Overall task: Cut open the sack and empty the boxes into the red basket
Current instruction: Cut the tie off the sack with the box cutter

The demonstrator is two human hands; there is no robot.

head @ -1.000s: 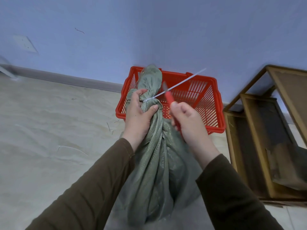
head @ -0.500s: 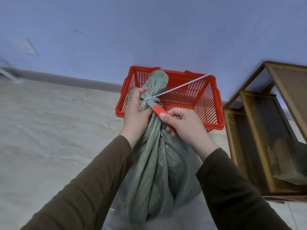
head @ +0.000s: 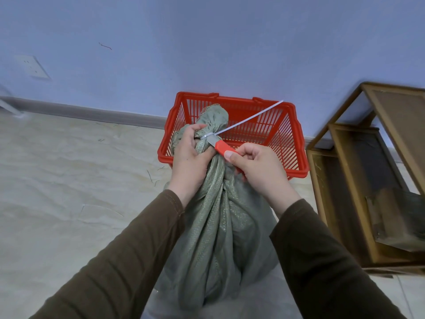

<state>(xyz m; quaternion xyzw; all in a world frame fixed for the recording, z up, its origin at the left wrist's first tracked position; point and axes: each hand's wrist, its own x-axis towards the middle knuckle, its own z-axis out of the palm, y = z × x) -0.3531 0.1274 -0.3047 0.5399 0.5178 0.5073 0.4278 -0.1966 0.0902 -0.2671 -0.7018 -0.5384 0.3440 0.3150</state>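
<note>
A grey-green woven sack (head: pixel 218 231) stands on the floor in front of me, its neck bunched and bound by a white zip tie (head: pixel 248 117) whose long tail sticks up to the right. My left hand (head: pixel 190 157) grips the sack's neck just below the tie. My right hand (head: pixel 259 171) holds a red-handled utility knife (head: pixel 222 147) with its blade tip against the tie. Behind the sack sits the red basket (head: pixel 296 143), and nothing shows inside it. The boxes are hidden inside the sack.
A wooden shelf unit (head: pixel 358 180) stands at the right, close to the basket, with crumpled brown paper in it. A blue wall with a socket (head: pixel 32 66) runs behind. Pale floor stretches out to the left.
My right hand has swung the knife from upright to pointing left, bringing the blade onto the zip tie. The sack's neck has tilted slightly toward the basket.
</note>
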